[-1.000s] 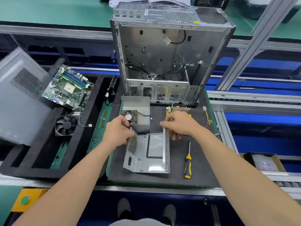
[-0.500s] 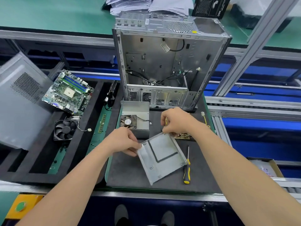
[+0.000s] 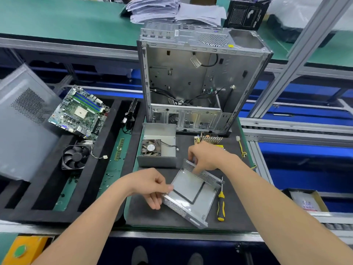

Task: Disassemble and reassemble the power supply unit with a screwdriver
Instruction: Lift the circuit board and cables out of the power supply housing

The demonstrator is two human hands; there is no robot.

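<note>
Sheet-metal cover (image 3: 191, 190), likely light, stiff and sharp-edged, is pinched at its perforated walls by left hand (image 3: 150, 186) and right hand (image 3: 208, 157).

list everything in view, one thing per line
computer case: one, silver, back of the dark mat
power supply cover: one, silver, over the mat's front
power supply housing: one, silver, behind the cover
circuit board: one, yellowish, before the case
screwdriver: one, yellow-black, right of the cover
motherboard: one, green, left of the case
cooler fan: one, black, by the motherboard
side panel: one, grey, far left
paper stack: one, white, behind the case
left hand: one, pinches the cover's corner
right hand: one, grips the cover's far wall
</note>
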